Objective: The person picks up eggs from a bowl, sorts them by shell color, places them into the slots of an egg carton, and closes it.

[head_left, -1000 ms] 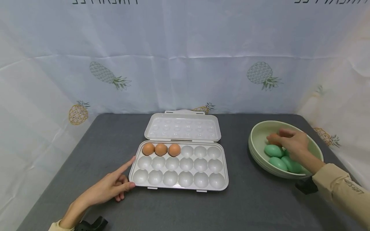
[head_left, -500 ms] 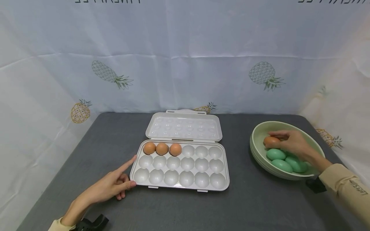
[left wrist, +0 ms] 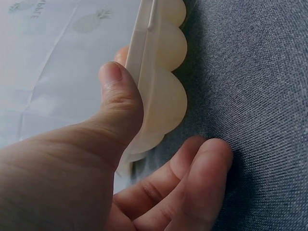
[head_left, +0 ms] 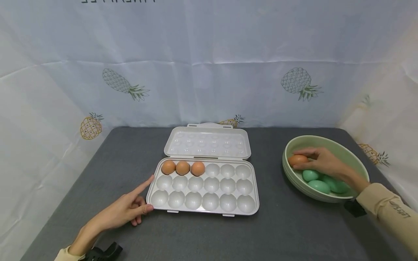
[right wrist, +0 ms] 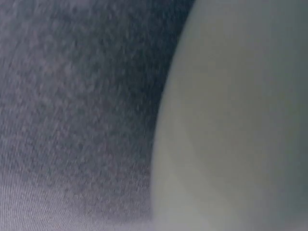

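Orange-brown and smooth, the oval egg [head_left: 296, 159] near the left wall inside the round pale-green bowl [head_left: 341, 149] is probably light, slippery and fragile, so let your right grip [head_left: 321, 161], closed to its width and pinching it, press softly around its middle.

A dark grey table [head_left: 202, 237] fills the lower frame. Behind it, pale cloth [head_left: 228, 32] hangs creased across the top, bearing outlined grey-green pineapples [head_left: 117, 80] upper left and upper right, orange ones [head_left: 90, 128] lower, and dark lettering [head_left: 117, 1] cut by the upper edge.
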Motion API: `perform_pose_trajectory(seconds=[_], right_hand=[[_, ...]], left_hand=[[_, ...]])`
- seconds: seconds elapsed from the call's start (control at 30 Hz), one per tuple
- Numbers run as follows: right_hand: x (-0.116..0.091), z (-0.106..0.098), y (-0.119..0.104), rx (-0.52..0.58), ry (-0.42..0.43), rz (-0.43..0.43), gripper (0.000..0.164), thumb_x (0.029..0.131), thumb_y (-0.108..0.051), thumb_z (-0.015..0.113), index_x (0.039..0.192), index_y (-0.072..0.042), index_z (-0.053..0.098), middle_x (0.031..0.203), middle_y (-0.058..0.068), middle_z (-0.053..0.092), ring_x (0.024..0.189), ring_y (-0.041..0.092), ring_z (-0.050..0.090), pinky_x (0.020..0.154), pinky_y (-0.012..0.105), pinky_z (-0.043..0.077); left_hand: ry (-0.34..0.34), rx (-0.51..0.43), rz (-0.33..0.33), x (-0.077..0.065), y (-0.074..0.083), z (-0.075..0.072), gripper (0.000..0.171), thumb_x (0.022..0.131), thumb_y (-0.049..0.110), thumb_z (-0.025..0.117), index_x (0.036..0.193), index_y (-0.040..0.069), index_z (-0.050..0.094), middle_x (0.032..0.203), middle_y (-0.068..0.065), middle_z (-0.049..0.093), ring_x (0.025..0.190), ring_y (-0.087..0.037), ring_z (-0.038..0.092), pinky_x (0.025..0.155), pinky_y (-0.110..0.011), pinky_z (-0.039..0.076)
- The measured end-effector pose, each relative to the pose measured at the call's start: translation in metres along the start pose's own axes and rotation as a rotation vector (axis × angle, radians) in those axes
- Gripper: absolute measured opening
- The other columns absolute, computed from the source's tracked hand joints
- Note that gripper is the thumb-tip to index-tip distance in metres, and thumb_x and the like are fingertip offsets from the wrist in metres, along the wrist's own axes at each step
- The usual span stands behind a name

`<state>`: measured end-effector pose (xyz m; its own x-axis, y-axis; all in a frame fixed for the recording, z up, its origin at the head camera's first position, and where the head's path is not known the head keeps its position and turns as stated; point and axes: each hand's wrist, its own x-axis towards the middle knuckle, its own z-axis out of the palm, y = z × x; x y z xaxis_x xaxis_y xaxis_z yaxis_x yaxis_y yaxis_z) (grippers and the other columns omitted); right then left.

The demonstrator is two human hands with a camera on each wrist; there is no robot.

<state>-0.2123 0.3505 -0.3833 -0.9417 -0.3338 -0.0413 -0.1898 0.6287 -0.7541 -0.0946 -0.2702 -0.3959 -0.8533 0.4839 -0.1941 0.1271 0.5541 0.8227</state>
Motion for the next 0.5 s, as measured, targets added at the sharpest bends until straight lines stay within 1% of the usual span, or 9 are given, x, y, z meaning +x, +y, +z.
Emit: perform_pose_trajectory(seconds=[0.1,0.2,0.3,0.43,0.5], right_hand=[[0.0017,0.0032,0.0005,0.022,-0.006,-0.005,0.057,0.09,-0.017,0.08,0.139,0.003,0.06,0.115,-0.017,0.072,0.101,-0.014,0.062,0.081,0.019,0.057],[0.0019,0.0042,0.0009,0.028,-0.01,-0.007,0.056,0.091,-0.015,0.079,0.14,0.004,0.059,0.116,-0.017,0.072,0.103,-0.016,0.06,0.081,0.019,0.056],[0.0019,0.0045,0.0009,0.025,-0.006,-0.011,0.055,0.091,-0.015,0.079,0.139,0.004,0.06,0.116,-0.019,0.072,0.104,-0.018,0.058,0.082,0.016,0.055],[0.002,0.006,-0.0004,0.047,-0.007,-0.027,0.052,0.09,-0.013,0.08,0.136,0.004,0.062,0.112,-0.023,0.072,0.103,-0.016,0.061,0.082,0.015,0.055],[0.0021,0.0072,-0.0013,0.055,-0.017,-0.039,0.051,0.089,-0.012,0.08,0.135,0.005,0.063,0.111,-0.023,0.072,0.103,-0.015,0.063,0.081,0.016,0.055]], left_hand=[[-0.004,-0.007,0.009,0.0002,-0.0008,0.0002,0.089,0.103,0.023,0.063,0.166,0.011,0.001,0.075,0.0,0.062,0.057,-0.006,0.06,0.053,-0.03,0.055],[-0.003,-0.009,0.01,0.0003,-0.0012,0.0004,0.089,0.103,0.023,0.063,0.166,0.011,0.002,0.075,-0.001,0.062,0.057,-0.006,0.06,0.053,-0.03,0.055],[-0.002,-0.007,0.008,0.0004,-0.0012,0.0002,0.089,0.103,0.023,0.063,0.166,0.011,0.002,0.075,-0.002,0.062,0.057,-0.006,0.06,0.053,-0.03,0.054],[-0.002,-0.005,0.012,0.0003,-0.0011,-0.0001,0.089,0.103,0.023,0.063,0.166,0.011,0.002,0.075,-0.002,0.063,0.057,-0.006,0.06,0.054,-0.029,0.054],[-0.002,-0.006,0.014,0.0002,-0.0012,-0.0001,0.089,0.103,0.023,0.063,0.166,0.011,0.002,0.075,-0.002,0.062,0.057,-0.006,0.06,0.054,-0.03,0.055]])
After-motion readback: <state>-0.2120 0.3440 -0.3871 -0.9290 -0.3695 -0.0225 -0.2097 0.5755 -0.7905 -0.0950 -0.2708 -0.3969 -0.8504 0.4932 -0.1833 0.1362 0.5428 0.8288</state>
